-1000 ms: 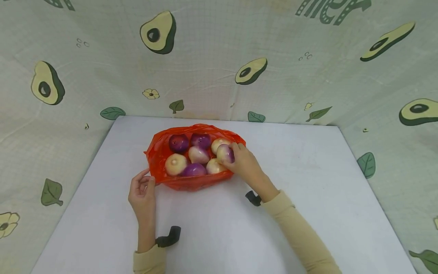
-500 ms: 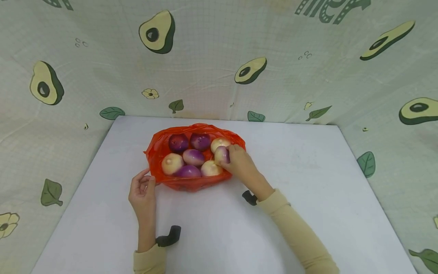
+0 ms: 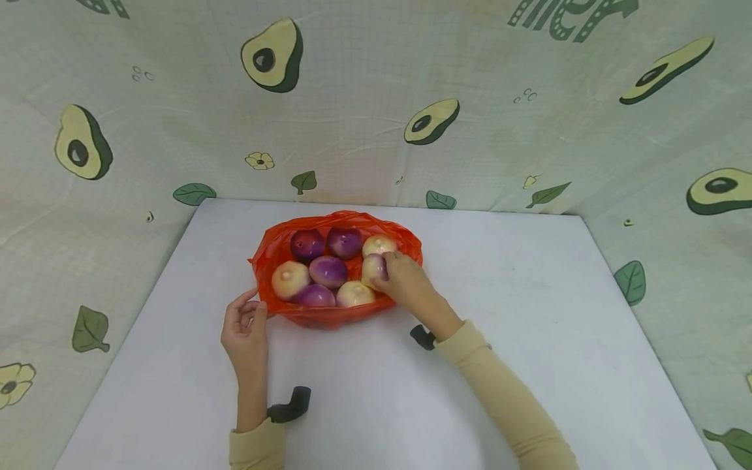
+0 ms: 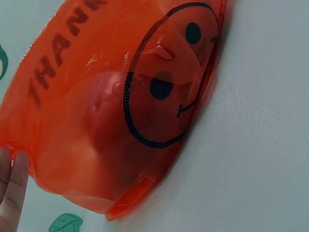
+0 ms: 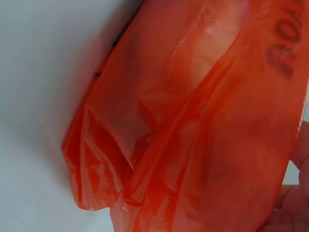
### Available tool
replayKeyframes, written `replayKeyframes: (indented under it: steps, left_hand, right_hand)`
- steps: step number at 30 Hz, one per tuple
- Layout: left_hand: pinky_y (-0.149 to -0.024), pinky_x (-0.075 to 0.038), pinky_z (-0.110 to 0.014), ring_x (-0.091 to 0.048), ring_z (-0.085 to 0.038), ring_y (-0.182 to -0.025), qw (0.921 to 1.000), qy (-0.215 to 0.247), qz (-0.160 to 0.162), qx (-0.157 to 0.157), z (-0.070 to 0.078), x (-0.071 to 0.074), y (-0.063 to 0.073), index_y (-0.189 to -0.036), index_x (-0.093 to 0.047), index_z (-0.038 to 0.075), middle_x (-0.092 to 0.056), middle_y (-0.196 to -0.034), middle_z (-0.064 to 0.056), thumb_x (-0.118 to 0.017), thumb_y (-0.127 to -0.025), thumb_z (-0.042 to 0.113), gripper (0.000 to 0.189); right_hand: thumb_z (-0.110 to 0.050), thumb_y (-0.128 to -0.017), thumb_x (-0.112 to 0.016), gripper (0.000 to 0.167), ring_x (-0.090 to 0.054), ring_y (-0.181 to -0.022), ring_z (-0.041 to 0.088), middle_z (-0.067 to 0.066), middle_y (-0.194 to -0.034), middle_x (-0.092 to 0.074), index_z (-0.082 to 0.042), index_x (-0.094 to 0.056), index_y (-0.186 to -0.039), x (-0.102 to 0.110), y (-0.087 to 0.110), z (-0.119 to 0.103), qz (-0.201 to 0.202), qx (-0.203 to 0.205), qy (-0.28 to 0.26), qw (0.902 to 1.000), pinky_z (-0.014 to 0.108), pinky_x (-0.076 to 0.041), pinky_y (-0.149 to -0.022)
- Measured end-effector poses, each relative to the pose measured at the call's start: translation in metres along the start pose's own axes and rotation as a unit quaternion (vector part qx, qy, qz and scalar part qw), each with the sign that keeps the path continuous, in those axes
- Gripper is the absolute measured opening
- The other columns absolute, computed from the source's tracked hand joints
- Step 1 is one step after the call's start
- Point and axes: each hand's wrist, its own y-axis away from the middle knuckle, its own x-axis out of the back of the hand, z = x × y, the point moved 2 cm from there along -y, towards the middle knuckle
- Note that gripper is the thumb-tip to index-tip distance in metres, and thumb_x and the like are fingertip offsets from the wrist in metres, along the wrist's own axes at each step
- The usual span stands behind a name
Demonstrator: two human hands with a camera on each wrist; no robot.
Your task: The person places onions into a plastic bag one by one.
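A red plastic bag (image 3: 329,318) lies on the white table with its mouth wide open, holding several purple and pale onions (image 3: 290,281). My right hand (image 3: 411,285) reaches over the bag's right side and grips a pale-and-purple onion (image 3: 373,270) among the others. At the bag's front left corner, my left hand (image 3: 245,329) pinches the rim between thumb and fingers. The left wrist view shows the bag's printed side (image 4: 111,111) and only some fingertips (image 4: 14,183). In the right wrist view, bag film (image 5: 193,145) hides the onions, and part of the hand (image 5: 294,203) appears at the edge.
The white table (image 3: 517,294) extends around the bag. A pale cloth (image 3: 364,65) printed with avocados and leaves hangs behind and at the sides. A black wrist mount (image 3: 290,406) sticks out from the left wrist, and another mount (image 3: 422,337) from the right.
My right hand has moved slightly left with the onion. The front and middle onions have shifted left, and the middle one has rolled to show more purple. My left hand stays in place.
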Motion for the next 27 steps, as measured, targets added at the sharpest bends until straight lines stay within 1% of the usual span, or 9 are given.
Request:
replayKeyframes:
  steps: [3,6,12,16,18,21,23,25,27]
  left_hand:
    - [-0.071,-0.052,-0.011,-0.057,-0.01,-0.07,1.0,0.0,0.0,0.002,0.0,0.0,0.0,-0.114,-0.058,-0.008,-0.058,-0.084,-0.006,-0.057,-0.089,0.004,0.028]
    - [-0.071,-0.052,-0.011,-0.058,-0.011,-0.071,1.0,-0.006,0.002,0.004,-0.001,0.0,0.0,-0.115,-0.058,-0.008,-0.059,-0.084,-0.005,-0.056,-0.089,0.004,0.028]
    - [-0.072,-0.052,-0.011,-0.058,-0.011,-0.072,0.9998,-0.02,0.001,0.007,0.0,-0.001,0.001,-0.116,-0.059,-0.005,-0.058,-0.085,-0.004,-0.056,-0.09,0.005,0.028]
    - [-0.073,-0.052,-0.011,-0.057,-0.012,-0.073,0.9996,-0.028,0.002,0.009,0.0,0.0,0.001,-0.116,-0.059,-0.004,-0.058,-0.087,-0.005,-0.056,-0.09,0.006,0.028]
    - [-0.073,-0.052,-0.01,-0.057,-0.011,-0.073,0.9996,-0.026,0.005,0.008,-0.007,0.001,-0.001,-0.116,-0.06,-0.002,-0.058,-0.087,-0.005,-0.057,-0.09,0.008,0.028]
    - [-0.072,-0.052,-0.01,-0.057,-0.011,-0.072,0.9997,-0.022,0.005,0.009,-0.008,0.002,-0.001,-0.116,-0.059,-0.003,-0.058,-0.087,-0.005,-0.057,-0.09,0.008,0.028]
    - [-0.072,-0.052,-0.01,-0.057,-0.009,-0.072,0.9998,-0.015,0.005,0.008,-0.015,0.003,-0.003,-0.116,-0.06,-0.001,-0.058,-0.087,-0.005,-0.058,-0.09,0.009,0.028]
    - [-0.073,-0.052,-0.011,-0.058,-0.01,-0.072,0.9999,-0.013,0.004,0.01,-0.015,0.003,-0.003,-0.116,-0.06,-0.002,-0.059,-0.087,-0.006,-0.058,-0.09,0.009,0.028]
    - [-0.073,-0.052,-0.011,-0.058,-0.009,-0.072,0.9999,-0.011,0.007,0.008,-0.024,0.005,-0.005,-0.116,-0.06,0.001,-0.059,-0.088,-0.005,-0.059,-0.09,0.011,0.029]
  right_hand:
    - [-0.029,-0.084,-0.068,0.047,-0.059,-0.075,0.023,0.011,-0.08,-0.061,-0.001,-0.054,-0.12,-0.002,0.0,0.001,-0.011,0.007,0.016,0.9998,0.032,-0.055,-0.074]
    - [-0.028,-0.084,-0.068,0.045,-0.054,-0.068,0.021,0.007,-0.07,-0.055,-0.003,-0.055,-0.118,-0.004,0.0,0.001,-0.024,0.013,0.029,0.9992,0.029,-0.052,-0.064]
    - [-0.028,-0.085,-0.067,0.043,-0.049,-0.066,0.02,0.004,-0.068,-0.048,-0.003,-0.054,-0.118,-0.007,0.0,0.002,-0.03,0.016,0.035,0.9988,0.026,-0.044,-0.058]
    - [-0.027,-0.085,-0.067,0.045,-0.049,-0.066,0.019,0.006,-0.073,-0.05,-0.004,-0.053,-0.122,-0.008,-0.002,0.0,-0.025,0.022,0.032,0.9989,0.026,-0.047,-0.06]
    - [-0.025,-0.086,-0.066,0.046,-0.05,-0.067,0.02,0.008,-0.079,-0.053,-0.005,-0.053,-0.125,-0.009,-0.003,-0.001,-0.017,0.029,0.033,0.9989,0.027,-0.05,-0.062]
    - [-0.023,-0.087,-0.065,0.045,-0.054,-0.071,0.021,0.011,-0.088,-0.056,-0.005,-0.052,-0.127,-0.012,-0.005,-0.001,-0.008,0.038,0.03,0.9988,0.03,-0.055,-0.068]
    - [-0.022,-0.088,-0.064,0.044,-0.057,-0.074,0.022,0.012,-0.094,-0.058,-0.005,-0.052,-0.126,-0.014,-0.007,-0.001,-0.001,0.044,0.026,0.9987,0.032,-0.056,-0.073]
    - [-0.022,-0.088,-0.064,0.044,-0.06,-0.082,0.024,0.013,-0.101,-0.059,-0.005,-0.051,-0.126,-0.016,-0.009,-0.002,0.001,0.047,0.015,0.9988,0.033,-0.056,-0.079]
    - [-0.021,-0.088,-0.064,0.044,-0.061,-0.088,0.024,0.013,-0.106,-0.059,-0.005,-0.051,-0.127,-0.016,-0.011,-0.002,0.002,0.051,0.005,0.9987,0.035,-0.055,-0.083]
